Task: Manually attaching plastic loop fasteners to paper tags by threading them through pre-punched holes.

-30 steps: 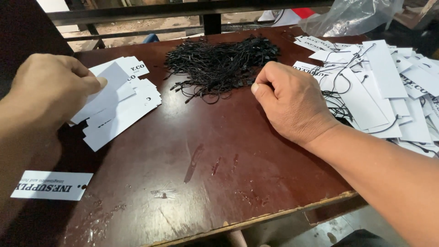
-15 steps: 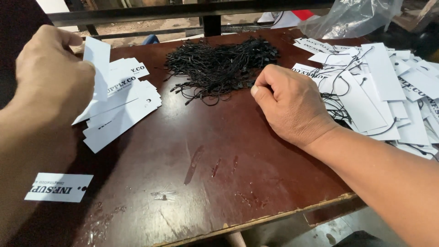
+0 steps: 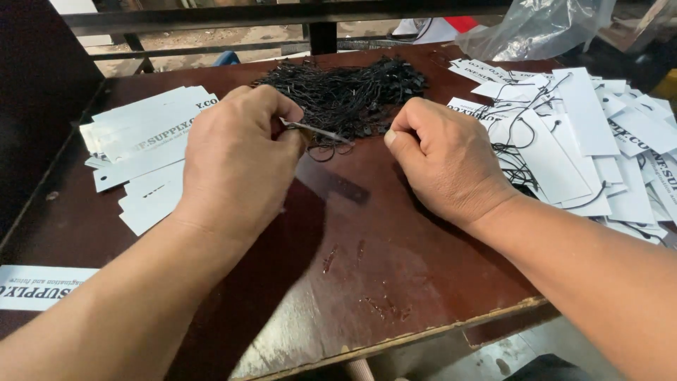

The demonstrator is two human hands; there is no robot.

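At the far right of the dark brown table (image 3: 395, 282), toward two o'clock, a crumpled clear plastic bag (image 3: 536, 25) lies open-mouthed; what it holds cannot be told. At the centre, the left hand (image 3: 236, 159) is pinched shut on a white paper tag (image 3: 321, 131), seen edge-on as a thin sliver that juts from between thumb and forefinger toward three o'clock. The right hand (image 3: 448, 159) is curled into a loose fist just beside the tag's free end, its fingers folded under so that whether they grip a string cannot be told. At twelve o'clock, just beyond both hands, sits a heap of black strings (image 3: 349, 95). At nine o'clock lies a fanned stack of blank-ended white tags (image 3: 144, 152) with black print; at three o'clock spreads a larger pile of strung white tags (image 3: 585, 152). At seven o'clock a single white printed tag (image 3: 35, 286) lies flat.
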